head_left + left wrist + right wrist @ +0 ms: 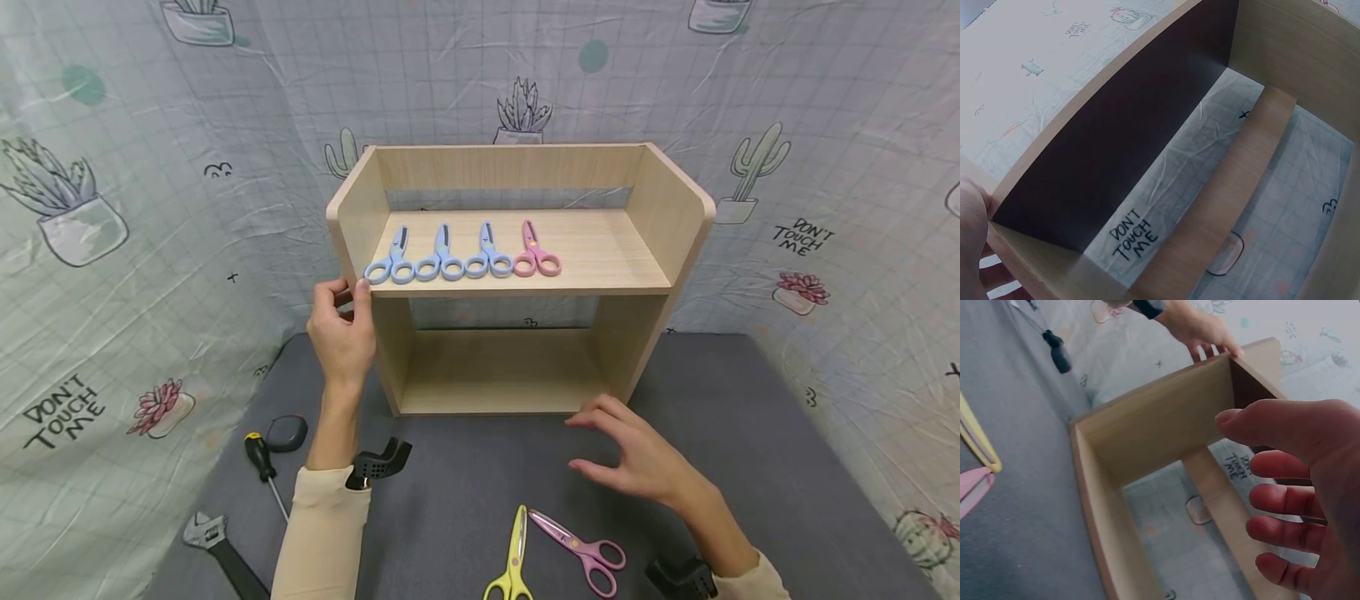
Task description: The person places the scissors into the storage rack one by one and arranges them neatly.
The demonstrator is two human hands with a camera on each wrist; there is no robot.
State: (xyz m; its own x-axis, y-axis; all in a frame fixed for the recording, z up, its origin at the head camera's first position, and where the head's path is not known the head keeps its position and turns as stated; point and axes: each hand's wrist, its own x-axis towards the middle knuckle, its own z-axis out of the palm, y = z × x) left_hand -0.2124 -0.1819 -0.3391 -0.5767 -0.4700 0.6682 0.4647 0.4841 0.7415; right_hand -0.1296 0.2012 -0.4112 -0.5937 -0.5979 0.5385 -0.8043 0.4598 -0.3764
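Note:
A two-level wooden shelf (pixel 630 333) stands on the dark table. My left hand (pixel 341 337) holds its left side at the height of the middle board, thumb at the front edge and fingers around the outside. In the left wrist view the thumb (pixel 971 209) rests by that edge. On the middle board lie three blue scissors (pixel 443 265) in a row, with pink scissors (pixel 534 260) to their right. My right hand (pixel 637 454) hovers before the lower right corner of the shelf, fingers apart and loosely bent, holding nothing.
Yellow scissors (pixel 516 558) and a second pair of pink scissors (pixel 585 550) lie on the table (pixel 450 500) near the front. At the left are a screwdriver (pixel 258 457), a dark rounded object (pixel 287 433) and an adjustable wrench (pixel 221 546). A patterned sheet (pixel 225 250) hangs behind.

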